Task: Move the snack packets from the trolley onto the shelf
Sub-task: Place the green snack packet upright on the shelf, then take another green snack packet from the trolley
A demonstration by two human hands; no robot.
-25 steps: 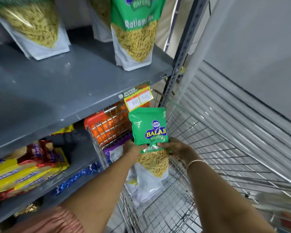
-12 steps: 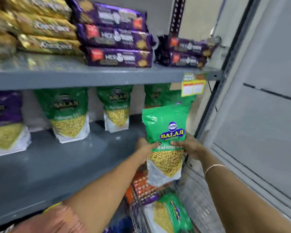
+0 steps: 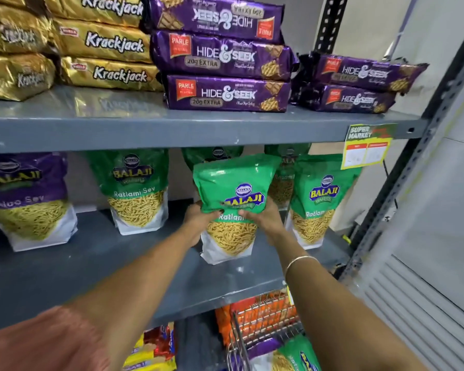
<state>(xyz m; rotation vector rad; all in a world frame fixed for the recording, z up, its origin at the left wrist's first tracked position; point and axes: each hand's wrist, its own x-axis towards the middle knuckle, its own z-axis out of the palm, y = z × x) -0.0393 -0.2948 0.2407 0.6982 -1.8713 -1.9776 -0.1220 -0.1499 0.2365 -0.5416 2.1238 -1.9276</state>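
Moved: green sev packet [image 3: 232, 207] now further in over the grey shelf [image 3: 91, 263] vs 0.5 s ago.
Trolley [image 3: 265, 319]: below shelf, another green pkt inside.
Packet: upright, green top, clear window w/ yellow sev, white base; base at shelf surface.
Left hand [image 3: 198, 218]: fingers closed on pkt's left edge.
Right hand [image 3: 263, 216]: closed on right edge.
Behind: green pkts stand at shelf back.

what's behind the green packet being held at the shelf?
Behind the held green packet, another green packet's top shows, standing further back on the shelf. Its lower part is covered.
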